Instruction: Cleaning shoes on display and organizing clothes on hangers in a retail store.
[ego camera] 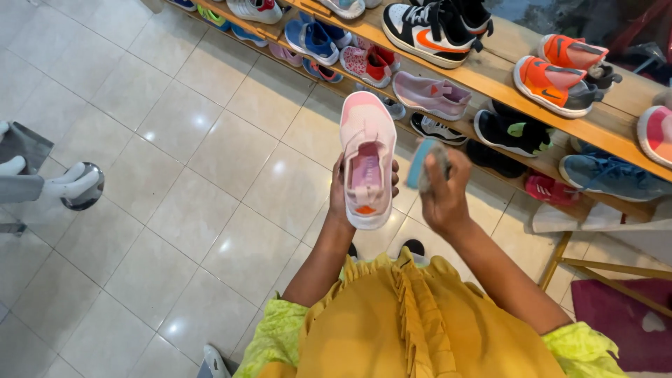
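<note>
The left hand [341, 192] holds a shoe [367, 164] from beneath, toe pointing away from the person, above the tiled floor [175, 175]. Just right of it, the right hand [442, 196] grips a small pad [422, 162], close beside the shoe's right edge. Behind both hands, a wooden shelf [490, 73] runs along the top, carrying shoes on its upper board, with more pairs on the lower board beneath. A mannequin base [82, 187] stands on the floor at the far left.
</note>
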